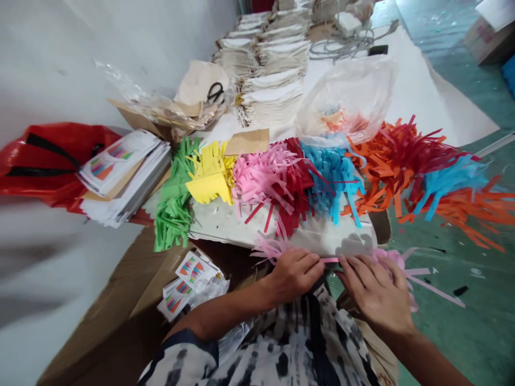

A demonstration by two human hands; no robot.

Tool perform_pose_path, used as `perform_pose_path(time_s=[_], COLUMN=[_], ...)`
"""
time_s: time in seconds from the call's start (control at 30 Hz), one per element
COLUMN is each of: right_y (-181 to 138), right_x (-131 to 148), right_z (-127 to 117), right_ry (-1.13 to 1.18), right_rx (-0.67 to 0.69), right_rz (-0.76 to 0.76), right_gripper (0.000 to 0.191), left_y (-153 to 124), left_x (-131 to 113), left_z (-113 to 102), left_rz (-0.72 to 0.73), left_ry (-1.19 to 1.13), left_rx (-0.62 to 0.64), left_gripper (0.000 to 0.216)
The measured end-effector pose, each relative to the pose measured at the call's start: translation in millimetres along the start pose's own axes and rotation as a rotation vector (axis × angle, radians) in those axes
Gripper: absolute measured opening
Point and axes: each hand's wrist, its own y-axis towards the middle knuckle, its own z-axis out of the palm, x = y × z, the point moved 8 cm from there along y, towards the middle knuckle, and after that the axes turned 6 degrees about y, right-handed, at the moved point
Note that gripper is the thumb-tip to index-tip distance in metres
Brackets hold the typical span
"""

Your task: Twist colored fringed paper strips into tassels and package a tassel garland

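Note:
A pink paper tassel (330, 260) is stretched between my hands at the table's front edge, its narrow twisted middle showing in the gap. Fringed strips fan out past both hands. My left hand (295, 273) is closed around the twisted part on one side. On the other side, my right hand (374, 292) pinches it with fingers bent over the paper. Just beyond lie fringed paper bundles: green (175, 198), yellow (211, 174), pink (263, 177), dark red (295, 198) and blue (332, 174). Orange tassels (382, 166) with dark red and blue ones heap up at the right.
Stacks of cream-coloured bags (273, 91) run along the back. Scissors (215, 93) lie on wrapping at the back left. A clear plastic bag (346, 96) and a coiled cable (341, 45) are on the table. Printed cards (120, 161) are stacked by a red bag (52, 161).

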Motion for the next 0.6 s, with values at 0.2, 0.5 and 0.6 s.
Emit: perform_pose_path(time_s=[0.2, 0.5, 0.6], right_y=[-17.1, 10.4, 25.3], right_x=[2.5, 13.0, 14.9], right_z=[9.0, -27.0, -44.7], right_ry=[-0.006, 0.053, 0.028], right_rx=[0.025, -0.084, -0.114], right_rz=[-0.016, -0.011, -0.023], right_gripper=[0.048, 0.024, 0.022], left_y=[-1.0, 7.3, 17.1], left_x=[-3.6, -11.3, -12.6], left_z=[-0.7, -37.9, -55.7], left_rz=[-0.003, -0.110, -0.130], left_ry=[0.036, 0.074, 0.065], left_rx=[-0.007, -0.122, -0.200], left_gripper=[0.015, 0.008, 0.004])
